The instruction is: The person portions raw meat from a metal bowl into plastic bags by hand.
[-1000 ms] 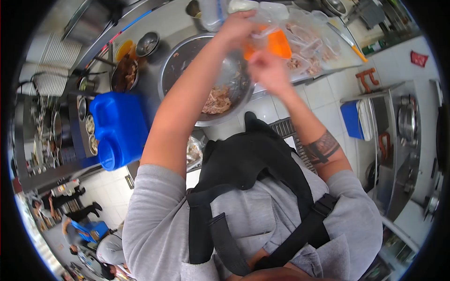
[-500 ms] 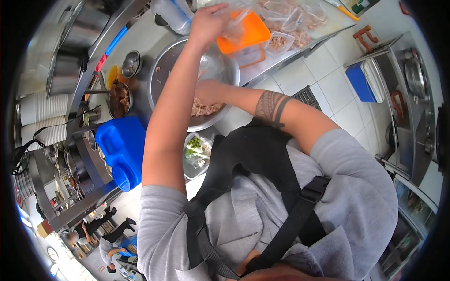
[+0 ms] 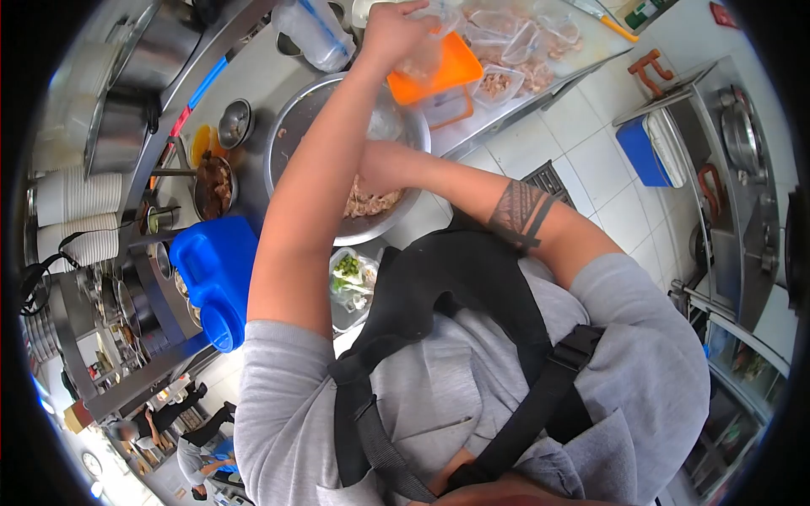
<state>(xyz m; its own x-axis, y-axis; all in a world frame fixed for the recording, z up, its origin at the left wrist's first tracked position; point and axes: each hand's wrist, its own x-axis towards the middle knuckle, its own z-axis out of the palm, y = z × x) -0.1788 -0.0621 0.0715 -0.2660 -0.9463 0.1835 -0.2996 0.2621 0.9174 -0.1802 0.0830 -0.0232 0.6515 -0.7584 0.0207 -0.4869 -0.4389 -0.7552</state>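
My left hand [image 3: 395, 35] reaches over the far rim of a large steel bowl [image 3: 272, 139], its fingers closed on a clear plastic bag [image 3: 422, 59]. Behind the bag is an orange tray [image 3: 456, 67]. Down in the bowl, my right hand [image 3: 386, 167] is at a heap of pale shredded meat [image 3: 371, 205]. My left forearm crosses in front of it and its fingers are hidden, so I cannot tell how they are bent.
Several bags of meat pieces [image 3: 496, 84] lie beyond the tray. A blue plastic container [image 3: 215, 266] stands left of my arm. Near me is a tub of chopped greens [image 3: 353, 278]. Small steel bowls [image 3: 235, 123] sit at the left. Two people [image 3: 198, 460] are in the background.
My left hand has shifted slightly right and up against the orange tray. The right forearm has moved a little toward the lower right. The view has shifted slightly.
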